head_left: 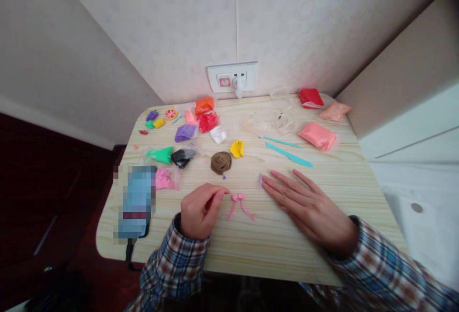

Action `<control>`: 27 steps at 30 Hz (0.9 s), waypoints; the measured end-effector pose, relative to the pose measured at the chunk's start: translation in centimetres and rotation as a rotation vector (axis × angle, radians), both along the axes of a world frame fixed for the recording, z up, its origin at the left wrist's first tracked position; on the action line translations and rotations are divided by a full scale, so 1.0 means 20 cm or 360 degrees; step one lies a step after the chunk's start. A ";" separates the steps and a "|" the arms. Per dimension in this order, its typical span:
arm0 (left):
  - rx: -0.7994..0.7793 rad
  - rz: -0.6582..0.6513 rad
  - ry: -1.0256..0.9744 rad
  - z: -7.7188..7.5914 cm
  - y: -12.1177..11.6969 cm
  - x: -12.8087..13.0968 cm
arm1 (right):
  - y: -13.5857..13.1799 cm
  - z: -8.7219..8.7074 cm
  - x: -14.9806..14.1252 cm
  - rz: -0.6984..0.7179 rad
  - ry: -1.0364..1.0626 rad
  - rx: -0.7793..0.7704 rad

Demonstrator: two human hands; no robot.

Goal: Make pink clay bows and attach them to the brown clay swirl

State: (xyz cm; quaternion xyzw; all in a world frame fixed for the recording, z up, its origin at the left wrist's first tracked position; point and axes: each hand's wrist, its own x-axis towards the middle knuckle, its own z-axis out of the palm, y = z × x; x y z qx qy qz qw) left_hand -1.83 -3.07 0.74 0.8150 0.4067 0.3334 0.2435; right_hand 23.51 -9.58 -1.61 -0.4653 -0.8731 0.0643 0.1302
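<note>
Holding my left grip [199, 211] curled beside a pink bow [238, 197], I cannot tell whether it pinches anything. My right grip [304, 204] lies flat and released, fingertips [266, 179] touching a thin purple strip [260, 182] on the bench [265, 250]. Beyond sit a brown coil [221, 163], a turquoise knife [289, 154] and a yellow lump [237, 149].

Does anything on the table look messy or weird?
A tiny purple bit lies by the brown coil, apart from the lilac strip at the right hand's fingers, so it looks like a stray crumb. Nothing looks clearly spilled.
</note>
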 end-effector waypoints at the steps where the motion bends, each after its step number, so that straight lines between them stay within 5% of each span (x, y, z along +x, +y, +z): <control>1: 0.0023 -0.0019 -0.0018 0.01 0.00 0.00 | -0.02 0.00 0.02 -0.0002 -0.0012 -0.0001; 6: 0.0105 -0.0135 -0.0116 0.04 0.00 0.00 | -0.06 0.00 0.10 -0.0174 0.0083 0.0143; 10: 0.0188 -0.0251 -0.0080 0.04 0.01 0.01 | 0.04 0.01 0.13 -0.0553 0.0189 0.0281; 16: 0.0187 -0.0293 -0.0078 0.02 0.01 0.00 | 0.20 0.01 0.09 -0.1001 0.0384 0.0140; 27: 0.0251 -0.0311 -0.0076 0.04 0.03 0.02 | 0.18 0.04 0.11 -0.1122 0.0285 0.0049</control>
